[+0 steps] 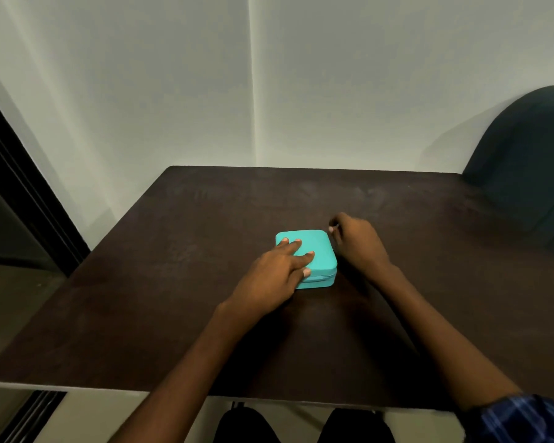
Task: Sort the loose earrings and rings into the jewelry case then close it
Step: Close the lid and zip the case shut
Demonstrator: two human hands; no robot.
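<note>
The teal jewelry case (317,247) lies with its lid down in the middle of the dark table (179,251). My left hand (279,270) rests flat on the lid, fingers straight, with the thumb against the front side by the zip line. My right hand (355,241) is at the case's far right corner. Its fingers are curled and its fingertips pinch together at the zip line; the zipper pull itself is hidden under them. No loose earrings or rings show on the table.
A dark green chair back (525,161) stands at the table's far right corner. A white wall runs behind the table, and a dark door frame (20,187) is on the left. My knees (301,426) show below the near table edge.
</note>
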